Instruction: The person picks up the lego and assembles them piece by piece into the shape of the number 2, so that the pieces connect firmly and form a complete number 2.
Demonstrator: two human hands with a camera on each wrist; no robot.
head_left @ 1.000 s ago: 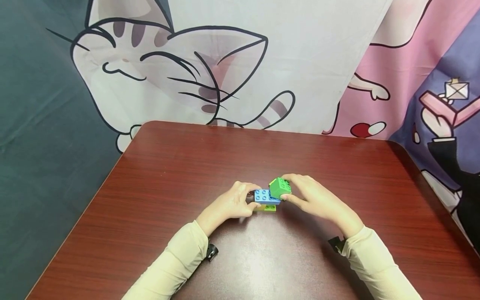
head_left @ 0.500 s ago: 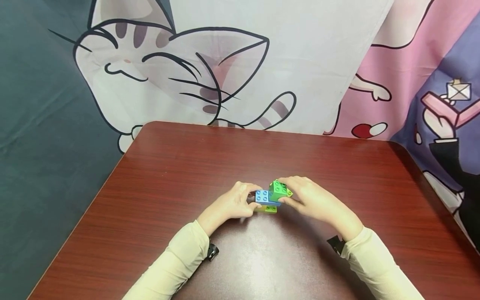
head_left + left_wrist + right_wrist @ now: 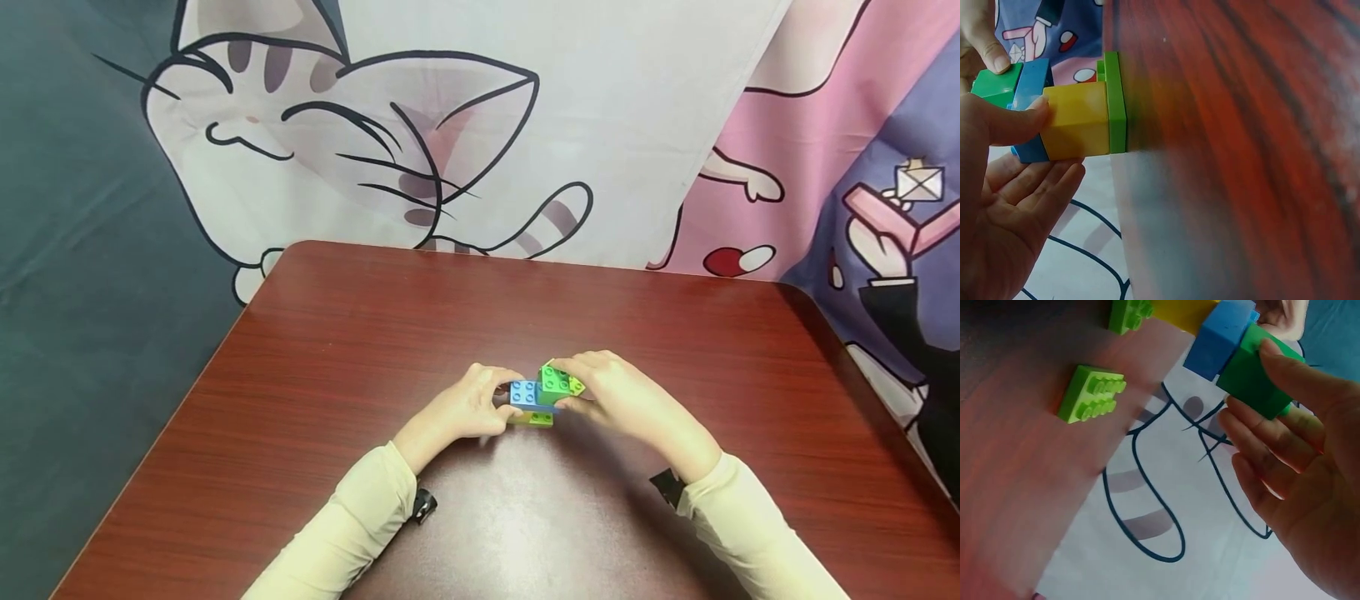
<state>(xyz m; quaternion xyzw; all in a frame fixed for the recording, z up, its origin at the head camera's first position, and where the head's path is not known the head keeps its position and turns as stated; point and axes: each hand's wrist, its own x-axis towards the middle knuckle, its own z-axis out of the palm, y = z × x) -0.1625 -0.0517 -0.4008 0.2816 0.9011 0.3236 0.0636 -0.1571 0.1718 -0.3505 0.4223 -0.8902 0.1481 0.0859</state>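
My left hand [image 3: 468, 402] grips a small stack of toy building bricks from its left side. The stack has a lime-green base plate [image 3: 1117, 103] on the table, a yellow brick [image 3: 1077, 122] over it and a blue brick [image 3: 523, 392] above that. In the left wrist view, the left thumb lies across the blue and yellow bricks. My right hand [image 3: 637, 404] pinches a bright green brick [image 3: 555, 385] between thumb and fingers, on the right end of the blue one. Whether its studs are fully pressed together I cannot tell.
A loose lime-green brick [image 3: 1092, 394] lies on the table beside the stack, mostly hidden by the right hand in the head view. The brown wooden table [image 3: 360, 333] ends at the back before a cloth [image 3: 637, 108] printed with cartoon cats.
The green brick was tilted in my right hand and is now level on the blue brick, having shifted slightly left and down. My left hand has stayed in place around the stack.
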